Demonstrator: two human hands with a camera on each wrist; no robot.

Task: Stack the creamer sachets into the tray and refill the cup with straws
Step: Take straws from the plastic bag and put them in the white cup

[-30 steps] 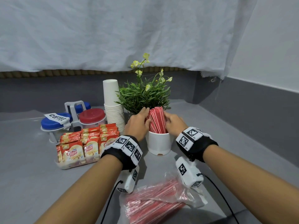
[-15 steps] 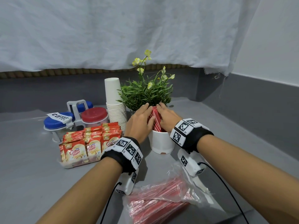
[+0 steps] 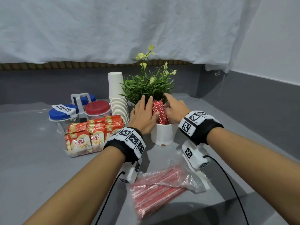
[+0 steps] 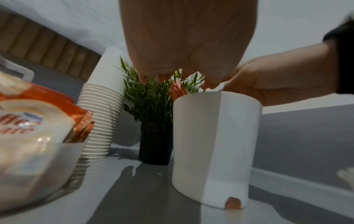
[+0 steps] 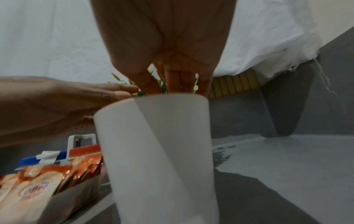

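Straws (image 3: 159,112) stand bunched in the white cup (image 3: 163,134), which sits near the middle of the worktop (image 3: 32,159), just in front of the potted plant (image 3: 148,88); we judge we are on the refilling step, squaring up a bundle already dropped in. Our left hand (image 3: 142,116) lies against the left of the bundle with fingers nearly straight and the thumb touching the straws, and our right hand (image 3: 174,108) flanks the other side, fingers extended over the rim; neither seems to clasp anything, though the fingertips behind the bundle are hidden. Creamer sachets (image 3: 90,134) already stand in rows in the tray (image 3: 78,154) towards the left of the worktop, so that part looks done. A plastic bag (image 3: 164,181) at the near edge holds more straws, so the next move probably calls for freeing a hand, reaching back for another handful and keeping the cup from tipping. How full the cup is we cannot tell: both wrist views show only its wall from below, and the small reddish thing at its base is too blurred to name.
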